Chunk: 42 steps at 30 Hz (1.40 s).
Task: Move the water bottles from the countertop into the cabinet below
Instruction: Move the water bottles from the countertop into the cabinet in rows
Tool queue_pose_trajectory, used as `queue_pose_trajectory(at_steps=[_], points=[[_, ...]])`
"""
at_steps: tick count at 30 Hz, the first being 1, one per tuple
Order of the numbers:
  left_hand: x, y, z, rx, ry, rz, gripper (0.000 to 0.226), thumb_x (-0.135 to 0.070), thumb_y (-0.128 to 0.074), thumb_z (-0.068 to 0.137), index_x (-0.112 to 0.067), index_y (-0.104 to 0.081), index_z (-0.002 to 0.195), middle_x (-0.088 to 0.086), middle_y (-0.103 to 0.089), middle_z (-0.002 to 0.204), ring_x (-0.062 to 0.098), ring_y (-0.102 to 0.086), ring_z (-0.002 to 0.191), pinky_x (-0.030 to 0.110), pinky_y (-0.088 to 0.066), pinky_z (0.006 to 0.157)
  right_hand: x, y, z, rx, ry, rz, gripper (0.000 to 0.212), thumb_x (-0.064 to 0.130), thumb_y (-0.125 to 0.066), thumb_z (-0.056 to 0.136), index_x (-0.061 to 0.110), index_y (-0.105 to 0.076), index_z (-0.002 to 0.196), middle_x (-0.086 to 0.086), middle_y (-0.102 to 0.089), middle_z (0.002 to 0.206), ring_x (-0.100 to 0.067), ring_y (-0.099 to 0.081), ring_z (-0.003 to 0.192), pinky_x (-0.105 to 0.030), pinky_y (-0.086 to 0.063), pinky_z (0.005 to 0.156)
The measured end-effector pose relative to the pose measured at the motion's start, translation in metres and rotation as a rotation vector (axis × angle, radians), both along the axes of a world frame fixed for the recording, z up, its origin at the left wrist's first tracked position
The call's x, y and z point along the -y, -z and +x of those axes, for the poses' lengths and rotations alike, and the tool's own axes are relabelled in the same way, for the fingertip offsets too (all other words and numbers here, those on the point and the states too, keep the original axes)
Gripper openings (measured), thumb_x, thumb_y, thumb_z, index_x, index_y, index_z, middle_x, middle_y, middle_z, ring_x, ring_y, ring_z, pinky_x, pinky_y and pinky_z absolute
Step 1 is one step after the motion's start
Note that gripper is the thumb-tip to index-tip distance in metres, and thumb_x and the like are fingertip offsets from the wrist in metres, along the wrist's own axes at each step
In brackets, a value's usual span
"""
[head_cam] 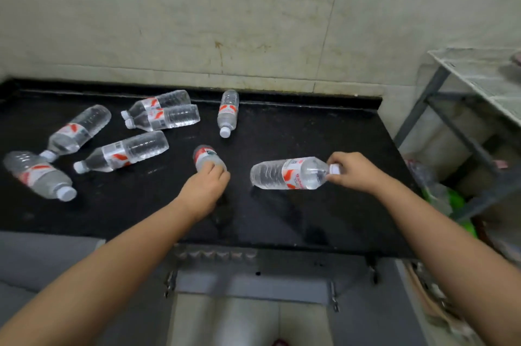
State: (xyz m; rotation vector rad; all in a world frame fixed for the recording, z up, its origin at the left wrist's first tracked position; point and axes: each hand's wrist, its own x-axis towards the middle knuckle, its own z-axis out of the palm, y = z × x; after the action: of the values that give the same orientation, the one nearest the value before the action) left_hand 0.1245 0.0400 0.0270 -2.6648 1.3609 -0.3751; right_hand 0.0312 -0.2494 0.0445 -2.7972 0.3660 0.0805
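Head view shows two clear plastic water bottles with red-and-white labels being taken up from the black stone surface [310, 218]. One bottle [289, 173] lies on its side, and the right hand [356, 172] pinches its white cap end with curled fingers. Its body stretches away to the left of that hand. The other bottle [207, 156] sits under the left hand [207, 187], whose fingers curl over its near end; whether it is lifted or resting I cannot tell.

To do this step well, I judge each hand should shift from the neck to a fuller hold round the body before lifting, since a filled bottle hung by its cap may swing or slip.

Six more bottles [124, 151] lie scattered beyond and to the left of the left hand, well apart from both held ones. Bare surface lies between the hands and the near edge, so drawing both bottles straight back looks unobstructed. Below that edge the open cabinet [253, 286] waits. A grey metal rack [451, 120] stands to the right of the right hand, past the surface's end.
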Motion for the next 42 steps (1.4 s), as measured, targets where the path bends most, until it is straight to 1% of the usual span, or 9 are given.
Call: queue_pose_trajectory(at_steps=[4, 8, 15, 25, 26, 29, 37, 40, 42], points=[[-0.049, -0.017, -0.049, -0.138, 0.006, -0.248, 0.026, 0.011, -0.07, 0.07, 0.011, -0.065, 0.096, 0.027, -0.068, 0.098, 0.046, -0.06, 0.083, 0.044, -0.057, 0.068, -0.075, -0.018, -0.051, 0.099, -0.054, -0.112, 0.035, 0.02, -0.061, 0.086, 0.01, -0.055, 0.119, -0.013, -0.053, 0.12, -0.032, -0.057, 0.106, -0.036, -0.045, 0.089], [-0.081, -0.039, -0.094, -0.243, -0.057, -0.347, 0.028, -0.012, -0.061, 0.086, 0.001, -0.058, 0.11, 0.016, -0.064, 0.112, 0.035, -0.053, 0.103, 0.041, -0.043, 0.092, -0.133, -0.037, -0.109, 0.165, -0.126, -0.122, 0.035, 0.016, -0.062, 0.084, 0.006, -0.057, 0.117, -0.017, -0.052, 0.114, -0.036, -0.057, 0.099, -0.041, -0.047, 0.086], [-0.106, -0.008, -0.157, -0.468, -0.041, -0.275, 0.029, -0.021, -0.062, 0.085, -0.003, -0.059, 0.108, 0.017, -0.067, 0.107, 0.033, -0.057, 0.101, 0.033, -0.043, 0.086, -0.185, -0.025, -0.182, -0.012, -0.014, -0.024, 0.034, 0.02, -0.066, 0.079, 0.009, -0.063, 0.111, -0.016, -0.061, 0.102, -0.032, -0.057, 0.103, -0.032, -0.044, 0.082], [-0.102, 0.111, -0.187, -0.746, -0.153, 0.015, 0.018, -0.015, -0.055, 0.087, -0.004, -0.058, 0.101, 0.015, -0.065, 0.107, 0.029, -0.053, 0.104, 0.035, -0.044, 0.085, -0.213, 0.113, -0.236, -0.398, 0.127, 0.195, 0.013, 0.014, -0.06, 0.079, 0.015, -0.047, 0.076, -0.015, -0.052, 0.096, -0.026, -0.051, 0.087, -0.028, -0.035, 0.067], [-0.096, 0.12, -0.186, -0.748, -0.164, 0.033, 0.018, -0.014, -0.054, 0.087, -0.003, -0.058, 0.101, 0.015, -0.065, 0.107, 0.03, -0.053, 0.104, 0.035, -0.044, 0.084, -0.21, 0.126, -0.233, -0.405, 0.146, 0.206, 0.007, 0.014, -0.059, 0.08, 0.015, -0.052, 0.081, -0.017, -0.055, 0.103, -0.028, -0.053, 0.093, -0.029, -0.038, 0.071], [-0.079, 0.148, -0.182, -0.762, -0.207, 0.071, 0.017, -0.009, -0.052, 0.087, -0.001, -0.057, 0.101, 0.017, -0.064, 0.107, 0.031, -0.051, 0.105, 0.035, -0.043, 0.081, -0.198, 0.165, -0.218, -0.426, 0.226, 0.211, 0.029, 0.02, -0.055, 0.086, 0.013, -0.061, 0.113, -0.017, -0.051, 0.122, -0.032, -0.055, 0.109, -0.031, -0.044, 0.091], [-0.029, 0.262, -0.153, -0.77, -0.261, 0.059, 0.02, -0.007, -0.053, 0.088, -0.003, -0.057, 0.107, 0.015, -0.063, 0.11, 0.027, -0.05, 0.109, 0.033, -0.044, 0.083, -0.146, 0.278, -0.152, -0.33, 0.393, 0.309, 0.02, 0.015, -0.057, 0.088, 0.007, -0.065, 0.104, -0.02, -0.046, 0.123, -0.037, -0.06, 0.097, -0.034, -0.049, 0.086], [-0.011, 0.324, -0.137, -0.746, -0.229, 0.059, 0.019, -0.008, -0.052, 0.088, -0.003, -0.057, 0.107, 0.013, -0.063, 0.11, 0.026, -0.05, 0.108, 0.033, -0.045, 0.085, -0.124, 0.334, -0.125, -0.311, 0.43, 0.409, 0.031, 0.01, -0.069, 0.079, 0.005, -0.061, 0.109, -0.02, -0.044, 0.122, -0.03, -0.054, 0.09, -0.037, -0.049, 0.089], [0.001, 0.366, -0.122, -0.73, -0.211, 0.052, 0.017, -0.007, -0.052, 0.088, -0.003, -0.058, 0.103, 0.014, -0.064, 0.107, 0.026, -0.051, 0.106, 0.032, -0.044, 0.083, -0.113, 0.378, -0.109, -0.335, 0.39, 0.401, 0.04, 0.002, -0.068, 0.075, 0.005, -0.059, 0.114, -0.02, -0.05, 0.124, -0.031, -0.053, 0.1, -0.032, -0.047, 0.088]])
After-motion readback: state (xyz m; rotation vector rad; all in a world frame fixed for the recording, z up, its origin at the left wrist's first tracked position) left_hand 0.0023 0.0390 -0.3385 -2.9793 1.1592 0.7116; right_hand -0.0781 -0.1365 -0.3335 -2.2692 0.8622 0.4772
